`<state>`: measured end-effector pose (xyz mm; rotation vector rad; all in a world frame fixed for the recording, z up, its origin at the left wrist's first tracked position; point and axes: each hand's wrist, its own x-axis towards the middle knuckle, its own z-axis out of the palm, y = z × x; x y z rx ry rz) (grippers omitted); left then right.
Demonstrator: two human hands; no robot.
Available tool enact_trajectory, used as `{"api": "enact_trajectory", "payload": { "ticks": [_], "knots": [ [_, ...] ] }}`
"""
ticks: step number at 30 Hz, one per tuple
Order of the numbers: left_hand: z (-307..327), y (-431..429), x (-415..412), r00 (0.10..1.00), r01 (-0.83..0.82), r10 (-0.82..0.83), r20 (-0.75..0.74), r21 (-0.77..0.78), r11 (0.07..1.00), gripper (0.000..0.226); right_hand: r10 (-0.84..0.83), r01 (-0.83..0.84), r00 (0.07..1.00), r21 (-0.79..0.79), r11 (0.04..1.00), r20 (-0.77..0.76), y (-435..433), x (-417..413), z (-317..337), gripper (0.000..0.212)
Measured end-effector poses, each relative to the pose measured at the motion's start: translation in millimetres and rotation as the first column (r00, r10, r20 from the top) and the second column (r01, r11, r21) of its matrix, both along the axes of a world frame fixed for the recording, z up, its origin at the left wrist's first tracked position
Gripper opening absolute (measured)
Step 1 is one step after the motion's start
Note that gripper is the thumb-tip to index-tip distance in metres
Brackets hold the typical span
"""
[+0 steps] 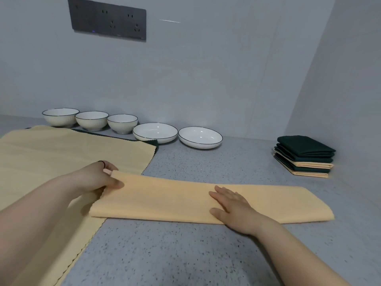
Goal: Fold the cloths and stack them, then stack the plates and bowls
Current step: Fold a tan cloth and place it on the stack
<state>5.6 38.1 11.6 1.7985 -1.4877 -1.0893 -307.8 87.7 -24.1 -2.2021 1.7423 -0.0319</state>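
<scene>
Grip: left hand (99,178) pinches the strip's (185,199) end for the next fold
Anchor: right hand (231,205) lies flat, fingers spread, pinning it

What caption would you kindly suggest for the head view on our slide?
Mid-fold: the left hand pinches one end of the folded yellow cloth while the right hand presses it flat.

- The left hand (99,178) pinched the end of a folded yellow cloth (175,199) on the speckled counter (185,254).
- The right hand (233,205) pressed flat on it.
- Three bowls (91,120) and two plates (155,132) lined the wall.
- A stack of folded cloths (304,156) sat far right.
</scene>
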Motion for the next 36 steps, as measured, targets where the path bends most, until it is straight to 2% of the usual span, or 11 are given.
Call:
{"api": "enact_trajectory", "payload": {
  "ticks": [3, 6, 9, 13, 19, 22, 25, 28, 32, 34, 36],
  "knots": [
    [-6, 6, 2, 0.987, -0.068, 0.069, -0.144, 0.01, 0.998, 0.039, -0.017, 0.017, 1.0, -0.004, 1.0, -0.02, 1, 2, 0, 0.057],
    [-6, 13, 12, 0.993, -0.005, 0.018, -0.112, 0.113, 0.994, 0.016, -0.032, 0.032, 0.999, -0.008, 0.999, -0.033, 2, 2, 4, 0.06],
    [-8, 17, 18, 0.998, 0.04, -0.03, -0.057, 0.185, 0.982, 0.025, -0.034, 0.032, 0.997, -0.039, 0.999, -0.067, 3, 4, 7, 0.063],
    [-7, 21, 14, 1.0, -0.021, 0.022, -0.005, 0.149, 0.989, 0.021, -0.018, 0.011, 0.995, -0.065, 0.998, -0.098, 6, 10, 8, 0.068],
    [-4, 23, 20, 0.999, -0.051, 0.052, 0.0, 0.139, 0.989, 0.02, 0.019, -0.019, 0.998, -0.014, 1.0, -0.053, 8, 2, 8, 0.077],
    [-4, 22, 24, 0.994, -0.089, 0.096, -0.046, 0.133, 0.987, 0.025, 0.027, -0.027, 0.999, 0.01, 1.0, -0.023, 9, -7, 11, 0.08],
    [-1, 23, 26, 0.975, -0.129, 0.151, -0.165, 0.138, 0.982, 0.015, 0.033, -0.033, 0.999, 0.013, 0.999, -0.033, 9, -6, 11, 0.082],
    [3, 26, 18, 0.89, -0.2, 0.231, -0.393, 0.118, 0.973, 0.011, 0.037, -0.035, 0.998, 0.049, 0.998, -0.045, 6, 3, 11, 0.083],
    [3, 34, -3, 0.653, -0.296, 0.293, -0.699, 0.122, 0.948, 0.011, 0.029, -0.023, 0.998, 0.09, 0.996, -0.063, 3, 15, 12, 0.083],
    [-3, 38, -14, 0.547, -0.337, 0.318, -0.774, 0.144, 0.931, 0.012, 0.035, -0.029, 0.996, 0.08, 0.996, -0.076, 2, 19, 11, 0.083],
    [-12, 41, -25, 0.493, -0.349, 0.325, -0.807, 0.159, 0.923, 0.01, 0.06, -0.055, 0.994, 0.05, 0.997, -0.094, 0, 21, 10, 0.084]
  ]
}}
